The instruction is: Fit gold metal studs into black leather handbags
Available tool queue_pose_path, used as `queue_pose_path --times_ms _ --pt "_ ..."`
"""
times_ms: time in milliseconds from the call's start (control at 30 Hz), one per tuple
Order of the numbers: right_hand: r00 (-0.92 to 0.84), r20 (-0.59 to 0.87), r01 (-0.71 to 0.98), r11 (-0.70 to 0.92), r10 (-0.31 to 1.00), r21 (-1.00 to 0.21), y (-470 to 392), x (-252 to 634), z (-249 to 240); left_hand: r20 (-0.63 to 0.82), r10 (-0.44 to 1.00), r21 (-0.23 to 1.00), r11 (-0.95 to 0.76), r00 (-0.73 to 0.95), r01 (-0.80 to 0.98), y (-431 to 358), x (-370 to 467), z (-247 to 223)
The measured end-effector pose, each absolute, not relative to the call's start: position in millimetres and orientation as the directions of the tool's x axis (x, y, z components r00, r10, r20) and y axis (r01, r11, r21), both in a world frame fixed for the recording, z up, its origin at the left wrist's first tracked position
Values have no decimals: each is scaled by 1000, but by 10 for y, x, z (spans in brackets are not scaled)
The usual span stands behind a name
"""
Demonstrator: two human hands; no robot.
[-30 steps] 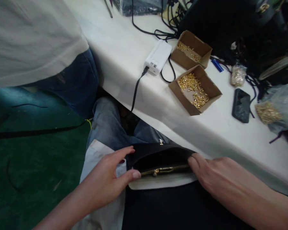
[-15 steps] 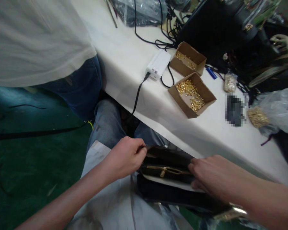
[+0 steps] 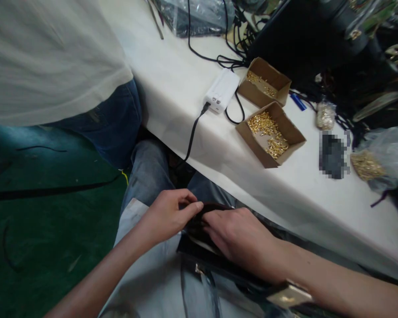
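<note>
A black handbag (image 3: 215, 264) lies across my lap, its mouth facing up and a gold metal clasp (image 3: 290, 294) on its near side. My left hand (image 3: 172, 216) pinches the bag's left rim between thumb and fingers. Close beside it, my right hand (image 3: 239, 234) reaches into the mouth, its fingers curled and their tips hidden inside. What those fingertips hold, if anything, cannot be seen. The inner zipper is covered by my right hand.
On the white-covered table (image 3: 172, 84) stand two cardboard boxes of small gold fittings (image 3: 277, 148), a white power bank (image 3: 221, 90) with a black cable (image 3: 193, 132) running over the edge, and plastic bags (image 3: 368, 165). A person in a pale shirt (image 3: 53, 57) is close on the left.
My right hand has moved left from the bag's right side into its mouth near my left hand. The inner zipper is now covered, and the near-side clasp shows more.
</note>
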State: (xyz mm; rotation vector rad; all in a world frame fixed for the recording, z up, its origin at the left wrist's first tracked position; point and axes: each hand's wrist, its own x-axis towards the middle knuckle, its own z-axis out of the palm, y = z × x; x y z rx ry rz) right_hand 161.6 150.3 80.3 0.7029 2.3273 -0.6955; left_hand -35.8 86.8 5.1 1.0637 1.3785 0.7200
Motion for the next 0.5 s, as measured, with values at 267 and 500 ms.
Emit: queue_pose_path --times_ms 267,500 --pt "-632 -633 750 559 447 -353 1601 1794 798 -410 911 906 401 43 135 784 -323 18" --pt "-654 -576 753 343 491 -562 1623 1979 658 -461 887 886 461 -10 50 562 -282 83"
